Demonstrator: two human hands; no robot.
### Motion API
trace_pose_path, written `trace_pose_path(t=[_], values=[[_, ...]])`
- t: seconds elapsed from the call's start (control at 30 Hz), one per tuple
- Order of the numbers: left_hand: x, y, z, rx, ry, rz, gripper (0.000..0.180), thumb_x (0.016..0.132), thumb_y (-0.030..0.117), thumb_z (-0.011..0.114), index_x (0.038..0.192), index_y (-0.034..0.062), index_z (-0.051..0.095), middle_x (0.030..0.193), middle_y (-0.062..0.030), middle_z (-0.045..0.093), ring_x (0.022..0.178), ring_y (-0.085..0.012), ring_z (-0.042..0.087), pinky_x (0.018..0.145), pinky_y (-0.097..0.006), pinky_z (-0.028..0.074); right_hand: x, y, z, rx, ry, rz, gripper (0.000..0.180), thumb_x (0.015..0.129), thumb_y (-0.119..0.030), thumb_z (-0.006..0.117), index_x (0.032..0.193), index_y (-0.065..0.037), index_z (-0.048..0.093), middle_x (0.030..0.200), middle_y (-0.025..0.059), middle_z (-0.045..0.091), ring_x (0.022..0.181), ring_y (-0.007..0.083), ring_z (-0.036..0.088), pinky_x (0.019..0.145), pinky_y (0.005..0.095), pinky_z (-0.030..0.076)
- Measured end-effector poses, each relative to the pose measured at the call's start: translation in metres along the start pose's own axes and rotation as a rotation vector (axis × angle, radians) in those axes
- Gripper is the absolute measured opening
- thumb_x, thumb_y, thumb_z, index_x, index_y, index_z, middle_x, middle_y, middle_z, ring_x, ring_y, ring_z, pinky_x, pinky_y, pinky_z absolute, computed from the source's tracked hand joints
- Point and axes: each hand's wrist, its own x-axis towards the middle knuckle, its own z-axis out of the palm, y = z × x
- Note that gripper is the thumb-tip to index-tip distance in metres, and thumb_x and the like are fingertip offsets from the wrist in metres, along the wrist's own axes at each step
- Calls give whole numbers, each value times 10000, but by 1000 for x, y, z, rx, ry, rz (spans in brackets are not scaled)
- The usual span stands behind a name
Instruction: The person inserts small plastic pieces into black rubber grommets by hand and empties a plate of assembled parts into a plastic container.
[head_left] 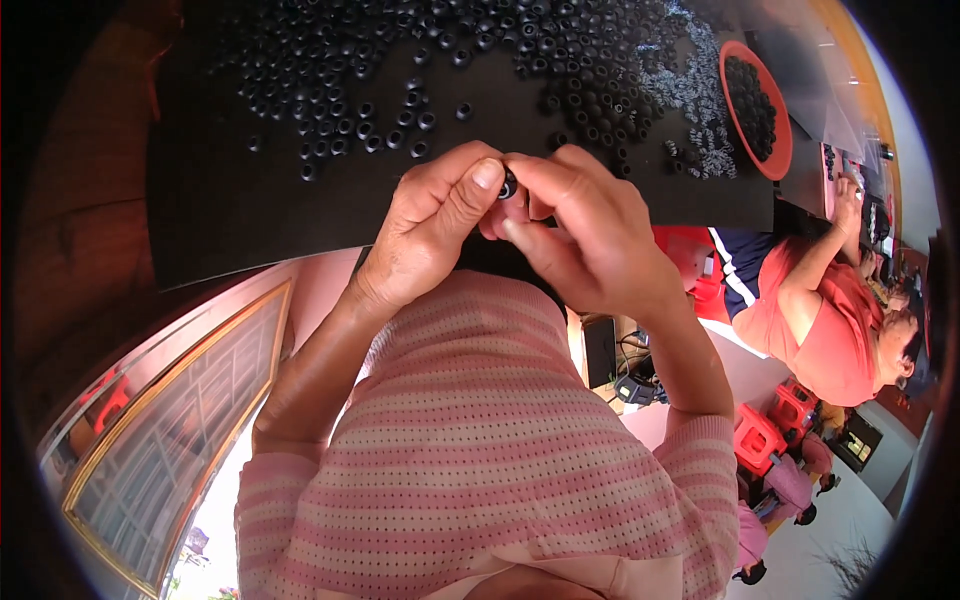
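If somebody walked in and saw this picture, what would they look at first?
Probably the heap of small, round black pieces spread across the far part of the black tabletop. Next, perhaps, the orange-red round bowl of dark pieces at the table's right, beside a scatter of tiny silvery coils. In the middle, the left hand and right hand pinch one little black piece.

l hand (pixel 425 225) & r hand (pixel 595 235) tog. at upper ctr, fingers (pixel 548 183) curled, forearms (pixel 318 368) angled in.
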Motion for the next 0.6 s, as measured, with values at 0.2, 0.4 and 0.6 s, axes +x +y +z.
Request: trace_pose_path(t=[0.2, 0.4, 0.6], values=[[1, 2, -1, -26, -29, -63, 397, 1003, 381, 448, 866, 31, 577, 722, -15, 564, 600, -73, 493, 557, -217, 429, 4, 14, -9, 274, -44, 109, 147, 853, 57, 568, 990, 5, 580, 724, 81, 539, 615, 188, 571, 543, 288, 464], [4, 4, -2, -162, -1, -145, 364, 970, 375, 529, 854, 37, 601, 700, -24, 584, 578, -64, 481, 536, -200, 406, 10, 11, -17, 241, -78, 140, 119, 842, 46, 605, 956, 13, 592, 749, 57, 551, 624, 135, 544, 551, 249, 424], [4, 8, -2, -53, -29, -136, 385, 993, 373, 482, 828, 39, 582, 682, -13, 572, 567, -60, 470, 514, -198, 378, 10, 15, -21, 470, -188, 288, 59, 840, -34, 630, 876, -9, 590, 734, 49, 571, 600, 146, 518, 559, 277, 413]])
